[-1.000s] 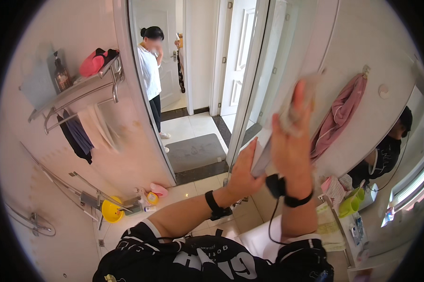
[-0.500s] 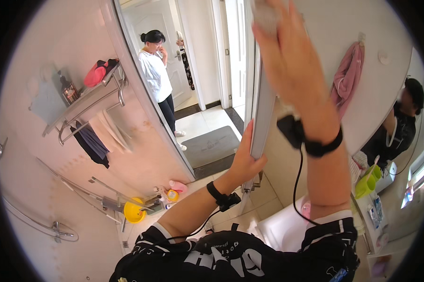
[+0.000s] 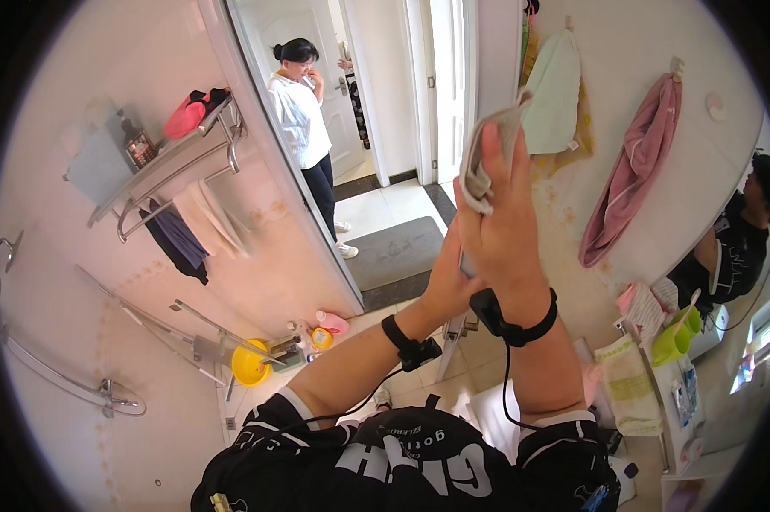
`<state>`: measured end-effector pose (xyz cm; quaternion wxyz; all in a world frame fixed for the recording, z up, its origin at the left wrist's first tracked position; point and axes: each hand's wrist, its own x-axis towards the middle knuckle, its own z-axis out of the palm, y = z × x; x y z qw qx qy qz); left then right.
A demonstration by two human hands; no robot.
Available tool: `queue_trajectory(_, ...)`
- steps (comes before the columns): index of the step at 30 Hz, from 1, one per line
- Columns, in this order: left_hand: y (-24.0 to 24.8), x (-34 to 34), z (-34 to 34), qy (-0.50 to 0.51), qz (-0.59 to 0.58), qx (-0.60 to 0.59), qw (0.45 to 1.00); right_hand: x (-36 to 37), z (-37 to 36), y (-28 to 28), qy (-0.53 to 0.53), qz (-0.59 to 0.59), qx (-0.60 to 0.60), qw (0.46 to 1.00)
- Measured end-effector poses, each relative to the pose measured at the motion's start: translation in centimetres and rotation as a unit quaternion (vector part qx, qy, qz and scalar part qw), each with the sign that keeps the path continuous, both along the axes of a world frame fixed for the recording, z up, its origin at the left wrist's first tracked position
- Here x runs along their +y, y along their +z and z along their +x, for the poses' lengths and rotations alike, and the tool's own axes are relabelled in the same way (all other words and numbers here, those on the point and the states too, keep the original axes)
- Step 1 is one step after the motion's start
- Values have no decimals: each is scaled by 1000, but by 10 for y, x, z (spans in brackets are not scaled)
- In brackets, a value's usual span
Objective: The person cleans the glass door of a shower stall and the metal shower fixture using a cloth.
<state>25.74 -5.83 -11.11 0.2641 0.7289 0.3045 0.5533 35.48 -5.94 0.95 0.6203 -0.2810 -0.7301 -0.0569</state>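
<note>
the right hand (image 3: 509, 226) has come lower than a moment ago, its fingers closed on a crumpled grey cloth (image 3: 478, 181) at the edge of the white door (image 3: 496, 64), the left hand (image 3: 445, 277), just below, stays clasped round that edge, and a pale green towel (image 3: 554, 98) now shows behind.

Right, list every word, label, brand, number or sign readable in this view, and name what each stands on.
Black fabric shirt with white print: large and small lettering across the chest; wording not copied here.
Grey rectangular doormat: faint marking, too blurred to read.
Brown pump bottle: pale markings, too small to read.
Pink plastic bottle: any label is too small to read.
</note>
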Motion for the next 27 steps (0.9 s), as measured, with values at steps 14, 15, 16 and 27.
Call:
queue_trajectory(14, -67, -15, -7, 113, -65, 88, 988, -42, 31, -59, 73, -164, -23, 983)
queue_trajectory(15, -75, -20, -7, 113, -93, 93, 985, -47, 34, -57, 87, -219, -17, 972)
queue_trajectory(16, -81, -21, -6, 113, -107, 94, 983, -50, 34, -52, 86, -218, -19, 972)
queue_trajectory(27, -70, -36, -1, 113, -208, 108, 965, -52, 25, 83, -22, -16, 55, 998)
